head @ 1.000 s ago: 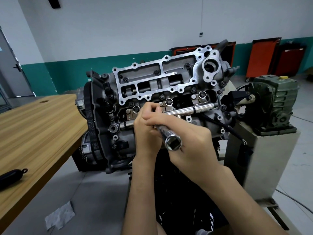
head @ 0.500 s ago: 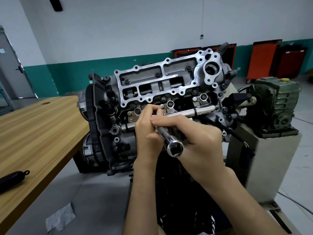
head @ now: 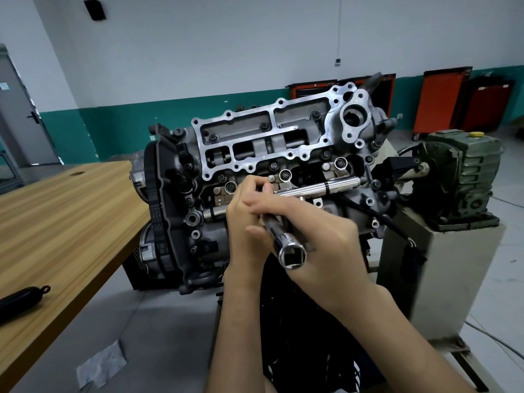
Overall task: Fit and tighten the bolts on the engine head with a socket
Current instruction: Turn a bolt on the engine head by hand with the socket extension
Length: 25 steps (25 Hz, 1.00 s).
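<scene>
Both hands are met at the front of the grey aluminium engine head [head: 255,129], mounted beside the wooden tabletop [head: 56,217]. The long chrome socket [head: 292,253] is gripped in the curled fingers of the right hand [head: 326,245], its square hole turned toward the camera. The left hand [head: 243,222] is curled at the socket's far end; what it holds cannot be told. A knurled chrome handle [head: 326,187] is laid across the head.
</scene>
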Motion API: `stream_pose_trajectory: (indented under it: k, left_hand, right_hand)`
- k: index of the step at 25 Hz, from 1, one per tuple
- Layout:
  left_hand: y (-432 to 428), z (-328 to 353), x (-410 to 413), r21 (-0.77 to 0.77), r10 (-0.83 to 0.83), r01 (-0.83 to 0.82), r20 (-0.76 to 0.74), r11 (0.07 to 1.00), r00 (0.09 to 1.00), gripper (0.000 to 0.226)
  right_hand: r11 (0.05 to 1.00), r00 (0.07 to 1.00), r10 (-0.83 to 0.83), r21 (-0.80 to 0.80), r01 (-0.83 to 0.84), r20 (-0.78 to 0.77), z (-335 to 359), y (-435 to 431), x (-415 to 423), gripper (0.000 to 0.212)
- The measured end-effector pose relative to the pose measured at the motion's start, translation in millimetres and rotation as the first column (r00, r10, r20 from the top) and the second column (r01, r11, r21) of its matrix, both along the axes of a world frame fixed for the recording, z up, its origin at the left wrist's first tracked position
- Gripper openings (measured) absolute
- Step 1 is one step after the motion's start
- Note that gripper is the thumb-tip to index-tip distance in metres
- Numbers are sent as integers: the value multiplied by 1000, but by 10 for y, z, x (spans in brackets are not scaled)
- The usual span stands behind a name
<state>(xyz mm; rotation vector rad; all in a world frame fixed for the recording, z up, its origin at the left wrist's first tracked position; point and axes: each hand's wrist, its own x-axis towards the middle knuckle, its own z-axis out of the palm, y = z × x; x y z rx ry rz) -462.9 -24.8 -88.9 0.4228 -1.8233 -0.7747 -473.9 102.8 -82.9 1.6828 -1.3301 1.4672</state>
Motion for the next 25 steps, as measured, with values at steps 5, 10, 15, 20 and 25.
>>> stream_pose_trajectory:
  k: [5,10,15,20,25]
  left_hand:
    - [-1,-80,-26,33,3,-1,-69,999,998,13]
    - [-15,-36,-60,2,111,-111,-68,994,991,15]
    - [-40,-98,-49,8,-27,29,-158,1000,987,19]
    - [-52,-40,-65,-75,171,-181,-127,981,977,17]
    - [-127,-151,142,-251,59,-50,30,967,998,10]
  right_hand:
    - [999,998,-41,-13,41,-51,55,-8,-52,31]
    - [1000,999,8,-4,-9,-34,17,-1,6,26]
    - [990,993,-118,-82,118,2,46,0,-49,28]
    - [1000,998,-9,-11,8,-68,39,-19,3,32]
    - [972,984,-172,-169,162,-49,67,-37,-41,28]
